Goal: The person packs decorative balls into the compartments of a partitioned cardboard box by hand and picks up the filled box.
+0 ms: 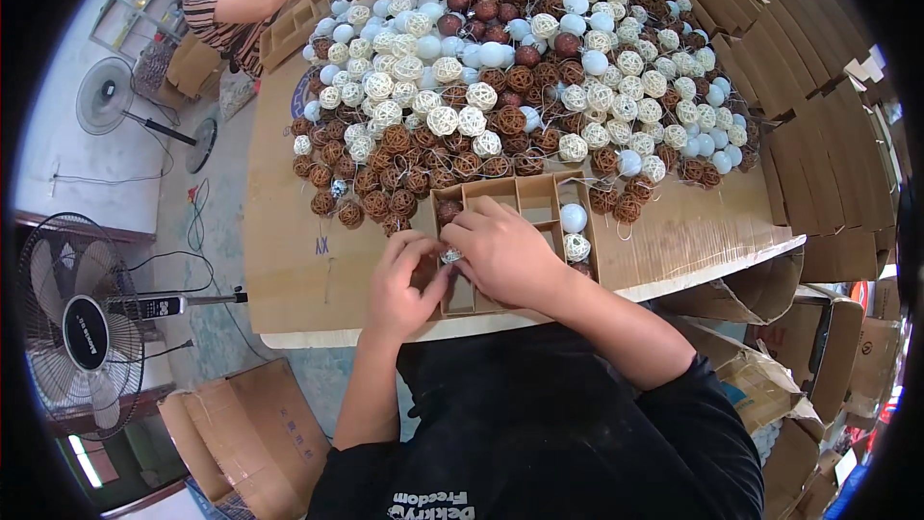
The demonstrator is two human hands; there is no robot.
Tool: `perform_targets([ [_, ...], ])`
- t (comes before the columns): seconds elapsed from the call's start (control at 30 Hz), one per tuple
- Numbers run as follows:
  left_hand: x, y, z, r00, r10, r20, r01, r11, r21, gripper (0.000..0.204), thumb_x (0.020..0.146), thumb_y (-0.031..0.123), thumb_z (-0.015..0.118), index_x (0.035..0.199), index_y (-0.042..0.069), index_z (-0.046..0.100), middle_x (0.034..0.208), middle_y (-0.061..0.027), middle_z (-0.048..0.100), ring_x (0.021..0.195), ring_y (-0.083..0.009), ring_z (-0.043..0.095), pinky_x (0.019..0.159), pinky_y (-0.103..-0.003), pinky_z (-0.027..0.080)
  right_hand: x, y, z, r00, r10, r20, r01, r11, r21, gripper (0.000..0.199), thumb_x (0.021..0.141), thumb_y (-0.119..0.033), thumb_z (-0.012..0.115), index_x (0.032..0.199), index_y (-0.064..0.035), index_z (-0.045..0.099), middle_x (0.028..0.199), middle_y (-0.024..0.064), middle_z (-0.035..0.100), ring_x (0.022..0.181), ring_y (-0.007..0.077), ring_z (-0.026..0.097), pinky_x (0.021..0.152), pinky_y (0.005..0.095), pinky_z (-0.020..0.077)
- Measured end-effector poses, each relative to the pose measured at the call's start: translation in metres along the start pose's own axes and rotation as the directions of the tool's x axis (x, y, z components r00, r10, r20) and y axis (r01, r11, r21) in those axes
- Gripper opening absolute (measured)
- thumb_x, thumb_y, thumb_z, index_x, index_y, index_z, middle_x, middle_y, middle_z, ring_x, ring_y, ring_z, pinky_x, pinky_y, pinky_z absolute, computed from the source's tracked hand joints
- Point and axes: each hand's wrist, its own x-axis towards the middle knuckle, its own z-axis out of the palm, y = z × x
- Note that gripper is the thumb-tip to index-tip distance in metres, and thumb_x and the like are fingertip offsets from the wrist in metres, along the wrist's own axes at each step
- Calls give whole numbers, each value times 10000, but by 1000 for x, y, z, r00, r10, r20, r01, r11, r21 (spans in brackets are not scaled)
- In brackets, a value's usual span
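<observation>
Both hands met over a box (525, 200) with little sections, at the near edge of the table (289, 260). The left hand (404, 284) and the right hand (500, 252) pinched a small white ball (450, 255) between them. A big pile of balls (520, 77) lay behind the box.

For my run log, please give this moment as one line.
left hand: on divided cardboard box | right hand: pinching cream wicker ball | ball pile behind
</observation>
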Motion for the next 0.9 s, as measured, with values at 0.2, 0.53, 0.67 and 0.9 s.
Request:
perform_targets([
  [0.2, 18, 13, 0, 985, -100, 144, 85, 990, 109, 326, 824, 33, 770, 1129, 32, 656, 1087, -116, 623, 853, -292, 672, 762, -387, 549, 1, 1, 17, 982, 129, -139, -131, 991, 1, 177, 774, -104, 706, 932, -74, 629, 982, 120, 672, 947, 325, 654, 860, 461, 534],
  [0.53, 26, 21, 11, 955, -242, 171, 201, 954, 223, 220, 836, 16, 762, 963, 47, 586, 917, -112, 600, 769, -314, 636, 690, -421, 504, -54, 54, -77, 648, 598, -472, -518, 800, 303, 181, 904, -184, 764, 1014, -43, 735, 926, 134, 721, 852, 325, 705, 770, 414, 563],
  [0.67, 37, 35, 11, 934, -282, 220, 201, 923, 329, 234, 835, 56, 771, 949, 59, 566, 934, -119, 606, 813, -342, 652, 709, -441, 519, -94, 126, -87, 632, 615, -471, -681, 731, 40, 302, 865, -209, 775, 1126, -59, 743, 1061, 161, 656, 1037, 363, 641, 900, 474, 526],
  [0.9, 83, 61, -13, 960, -231, 159, 160, 916, 368, 320, 914, 292, 776, 1061, 36, 653, 922, -129, 682, 807, -317, 670, 743, -427, 533, -93, 132, -80, 669, 555, -494, -672, 736, -84, 312, 843, -205, 782, 1089, -26, 716, 1060, 159, 641, 1082, 377, 603, 930, 480, 515],
])
